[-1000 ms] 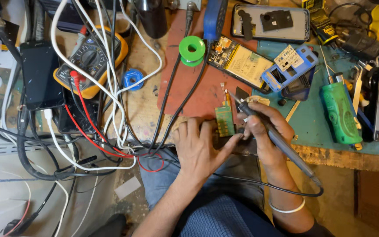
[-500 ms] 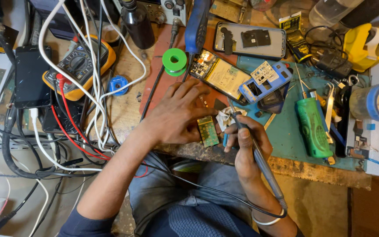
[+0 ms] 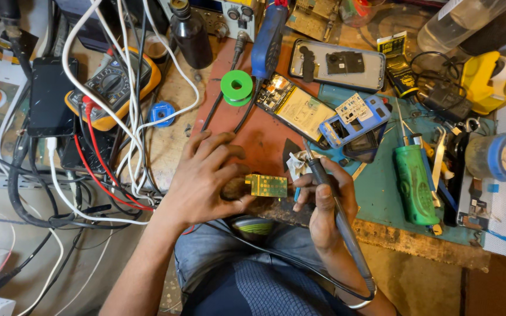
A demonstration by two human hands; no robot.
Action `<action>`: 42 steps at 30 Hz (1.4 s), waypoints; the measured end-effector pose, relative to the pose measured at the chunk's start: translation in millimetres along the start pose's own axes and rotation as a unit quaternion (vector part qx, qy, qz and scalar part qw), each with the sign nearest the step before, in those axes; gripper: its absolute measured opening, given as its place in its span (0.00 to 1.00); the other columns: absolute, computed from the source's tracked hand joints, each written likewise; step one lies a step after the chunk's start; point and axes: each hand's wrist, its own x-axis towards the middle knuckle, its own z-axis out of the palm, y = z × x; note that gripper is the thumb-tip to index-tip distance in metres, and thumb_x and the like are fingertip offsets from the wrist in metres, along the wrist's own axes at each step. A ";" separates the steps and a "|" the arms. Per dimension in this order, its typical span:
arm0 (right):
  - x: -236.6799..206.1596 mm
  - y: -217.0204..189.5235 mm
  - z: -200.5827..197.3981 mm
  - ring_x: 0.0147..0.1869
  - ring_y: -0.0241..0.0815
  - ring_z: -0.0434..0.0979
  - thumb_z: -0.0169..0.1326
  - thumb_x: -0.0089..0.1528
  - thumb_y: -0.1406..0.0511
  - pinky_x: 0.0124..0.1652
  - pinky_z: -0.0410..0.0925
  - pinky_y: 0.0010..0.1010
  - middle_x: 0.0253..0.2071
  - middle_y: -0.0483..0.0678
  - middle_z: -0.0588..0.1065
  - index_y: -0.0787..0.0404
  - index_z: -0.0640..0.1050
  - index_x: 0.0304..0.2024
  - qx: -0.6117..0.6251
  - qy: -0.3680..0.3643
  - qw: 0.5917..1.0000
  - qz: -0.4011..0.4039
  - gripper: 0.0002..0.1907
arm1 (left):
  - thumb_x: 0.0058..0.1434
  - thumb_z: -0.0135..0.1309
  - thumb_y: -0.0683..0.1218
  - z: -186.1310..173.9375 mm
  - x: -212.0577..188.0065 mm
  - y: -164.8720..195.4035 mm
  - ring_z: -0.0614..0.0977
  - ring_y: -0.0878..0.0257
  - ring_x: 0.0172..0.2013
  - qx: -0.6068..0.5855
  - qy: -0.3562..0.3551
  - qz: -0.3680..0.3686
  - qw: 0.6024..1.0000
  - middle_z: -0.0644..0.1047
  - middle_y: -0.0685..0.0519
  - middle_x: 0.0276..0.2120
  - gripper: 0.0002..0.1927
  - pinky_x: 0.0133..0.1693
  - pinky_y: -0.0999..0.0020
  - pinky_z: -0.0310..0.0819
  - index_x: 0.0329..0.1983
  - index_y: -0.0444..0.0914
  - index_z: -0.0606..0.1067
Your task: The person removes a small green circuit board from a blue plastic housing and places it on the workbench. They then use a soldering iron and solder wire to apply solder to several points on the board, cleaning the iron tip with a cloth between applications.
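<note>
My left hand (image 3: pixel 209 175) pinches a small green circuit board (image 3: pixel 269 185) by its left end, holding it level above the front edge of the workbench. My right hand (image 3: pixel 323 196) grips a dark soldering iron (image 3: pixel 338 216) like a pen; its tip points up and away, just right of the board. A crumpled white tissue (image 3: pixel 296 164) lies behind the board, touching my right fingers. The iron's black cord runs down past my right wrist and across my lap.
Behind sit a green solder spool (image 3: pixel 236 88), an opened phone (image 3: pixel 293 107), a blue phone frame (image 3: pixel 355 119), a green-handled screwdriver (image 3: pixel 414 184) and a dark bottle (image 3: pixel 191 35). At left, a yellow multimeter (image 3: pixel 112 88), a black phone (image 3: pixel 51 96) and tangled white, red and black cables (image 3: pixel 98 175).
The view has shifted, so the bench sits lower and nearer. My left hand turned the green board from upright to level. My right hand keeps the iron beside it.
</note>
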 end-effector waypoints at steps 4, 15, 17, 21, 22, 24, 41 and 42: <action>-3.9 3.8 1.3 0.32 0.36 0.74 0.52 0.72 0.51 0.32 0.72 0.28 0.40 0.56 0.78 0.66 0.67 0.65 -0.052 0.005 0.998 -0.039 0.30 | 0.50 0.67 0.56 0.7 -18.6 -5.4 0.70 0.47 0.63 -0.008 0.082 -0.073 0.994 0.75 0.51 0.54 0.22 0.64 0.45 0.56 0.46 0.44 0.81; -3.5 7.3 8.3 0.33 0.31 0.72 0.53 0.71 0.59 0.33 0.69 0.23 0.37 0.54 0.80 0.68 0.74 0.59 -0.060 -0.047 0.997 -0.004 0.21 | 0.48 0.69 0.57 14.9 -22.0 -15.2 0.68 0.44 0.64 0.010 0.066 -0.150 0.986 0.72 0.48 0.60 0.24 0.63 0.46 0.57 0.49 0.49 0.83; -1.1 6.6 9.0 0.31 0.30 0.72 0.53 0.70 0.60 0.32 0.68 0.22 0.35 0.52 0.80 0.67 0.76 0.58 -0.084 -0.056 0.995 0.020 0.20 | 0.46 0.69 0.57 14.2 -21.3 -16.5 0.68 0.44 0.65 0.009 0.055 -0.148 0.987 0.71 0.47 0.60 0.25 0.63 0.46 0.56 0.49 0.49 0.84; 2.4 3.5 11.4 0.31 0.28 0.73 0.54 0.69 0.60 0.32 0.69 0.21 0.34 0.49 0.81 0.66 0.75 0.57 -0.123 -0.091 0.988 0.026 0.19 | 0.47 0.70 0.59 15.2 -21.5 -17.4 0.67 0.44 0.65 -0.006 0.055 -0.148 0.987 0.72 0.48 0.61 0.24 0.64 0.46 0.56 0.47 0.49 0.84; 3.3 2.4 12.1 0.31 0.28 0.73 0.54 0.68 0.60 0.33 0.69 0.21 0.34 0.49 0.81 0.65 0.74 0.57 -0.124 -0.102 0.987 0.017 0.19 | 0.48 0.70 0.59 15.4 -21.9 -17.3 0.68 0.44 0.65 -0.005 0.058 -0.147 0.987 0.72 0.48 0.61 0.24 0.64 0.46 0.56 0.47 0.49 0.84; 5.5 0.3 13.4 0.36 0.29 0.76 0.55 0.69 0.60 0.37 0.70 0.22 0.36 0.49 0.81 0.66 0.73 0.56 -0.119 -0.123 0.985 0.015 0.19 | 0.49 0.69 0.58 16.8 -21.6 -17.5 0.68 0.45 0.66 0.001 0.065 -0.147 0.987 0.72 0.48 0.61 0.22 0.65 0.47 0.56 0.47 0.49 0.84; 0.2 -3.8 15.7 0.43 0.33 0.83 0.57 0.68 0.61 0.43 0.75 0.26 0.40 0.51 0.83 0.67 0.76 0.55 -0.158 -0.139 0.978 -0.013 0.18 | 0.50 0.68 0.56 20.9 -17.1 -9.1 0.65 0.45 0.68 -0.021 0.051 -0.160 0.986 0.72 0.49 0.62 0.24 0.66 0.46 0.52 0.49 0.45 0.82; -0.6 -3.5 15.8 0.42 0.33 0.82 0.58 0.67 0.62 0.43 0.75 0.26 0.40 0.51 0.83 0.68 0.77 0.55 -0.158 -0.139 0.978 -0.010 0.18 | 0.49 0.68 0.56 23.4 -14.5 -5.6 0.64 0.43 0.68 -0.012 0.056 -0.152 0.987 0.72 0.49 0.62 0.24 0.66 0.45 0.50 0.48 0.45 0.82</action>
